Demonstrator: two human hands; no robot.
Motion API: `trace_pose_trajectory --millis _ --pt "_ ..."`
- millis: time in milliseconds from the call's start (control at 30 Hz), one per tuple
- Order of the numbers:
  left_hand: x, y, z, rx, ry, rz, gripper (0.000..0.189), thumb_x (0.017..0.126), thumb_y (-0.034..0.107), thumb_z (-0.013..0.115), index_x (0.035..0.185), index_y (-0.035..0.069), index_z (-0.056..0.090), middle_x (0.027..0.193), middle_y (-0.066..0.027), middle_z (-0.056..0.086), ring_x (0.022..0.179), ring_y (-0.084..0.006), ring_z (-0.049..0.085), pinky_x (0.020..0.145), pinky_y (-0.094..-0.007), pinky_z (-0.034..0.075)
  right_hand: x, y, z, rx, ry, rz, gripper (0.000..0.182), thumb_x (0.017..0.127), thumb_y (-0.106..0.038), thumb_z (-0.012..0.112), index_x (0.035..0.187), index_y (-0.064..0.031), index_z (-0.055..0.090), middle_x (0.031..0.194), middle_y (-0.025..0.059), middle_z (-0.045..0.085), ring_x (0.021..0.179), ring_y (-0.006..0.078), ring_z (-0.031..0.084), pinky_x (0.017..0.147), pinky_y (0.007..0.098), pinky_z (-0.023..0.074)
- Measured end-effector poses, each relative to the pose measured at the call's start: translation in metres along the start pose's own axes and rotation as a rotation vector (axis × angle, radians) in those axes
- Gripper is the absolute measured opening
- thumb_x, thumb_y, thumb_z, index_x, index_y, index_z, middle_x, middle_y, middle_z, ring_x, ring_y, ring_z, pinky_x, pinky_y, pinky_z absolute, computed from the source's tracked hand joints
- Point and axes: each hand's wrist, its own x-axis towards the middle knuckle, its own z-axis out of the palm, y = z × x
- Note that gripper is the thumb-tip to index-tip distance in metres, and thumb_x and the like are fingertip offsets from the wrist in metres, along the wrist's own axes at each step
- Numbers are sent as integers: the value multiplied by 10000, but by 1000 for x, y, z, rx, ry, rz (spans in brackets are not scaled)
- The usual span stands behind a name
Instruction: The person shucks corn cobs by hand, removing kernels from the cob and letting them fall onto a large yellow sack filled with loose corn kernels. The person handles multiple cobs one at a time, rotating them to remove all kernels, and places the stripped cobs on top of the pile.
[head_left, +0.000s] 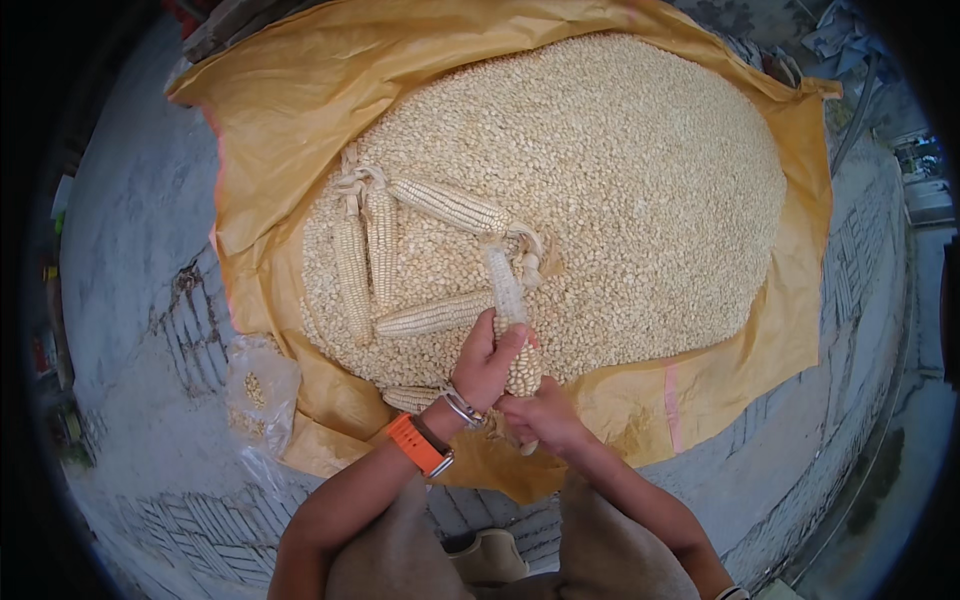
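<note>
Both my hands hold one pale ear of maize (523, 371). Its far part is bare cob (505, 281), while plump kernels still cover the end closer to me. My left hand (487, 360) wraps the middle, its thumb lying along the ear. The lower end sits in the grip of my right hand (546, 418), whose fingertips are partly hidden. Beneath lies a broad heap of loose maize kernels (600, 172). Whole ears rest on it: one slanting ear (450, 206), two upright ones side by side (382, 247), and another ear (435, 313) reaching behind my left hand.
A yellow-orange woven plastic sheet (277, 165) lies under the heap, its edges rumpled. One more ear (409, 397) is partly covered by my left wrist. On the grooved concrete floor (135, 225), a clear plastic bag (262, 390) with some kernels lies at left.
</note>
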Motion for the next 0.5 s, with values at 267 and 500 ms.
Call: trace_pose_trajectory --millis 267,500 --pt "5 -2 -2 -63 -92 -97 162 926 178 447 946 20 479 813 -50 573 742 -91 535 674 -240 454 -2 -8 -1 153 -71 -128 141 768 -48 597 700 -72 476 508 -20 425 383 67 374 337 222 271" --pt "9 -6 -4 -48 -9 -179 192 904 187 500 966 8 474 781 -36 577 741 -86 557 648 -235 460 -1 -7 5 -92 54 -116 143 753 -133 642 744 -75 511 542 -22 439 397 65 375 347 218 250"
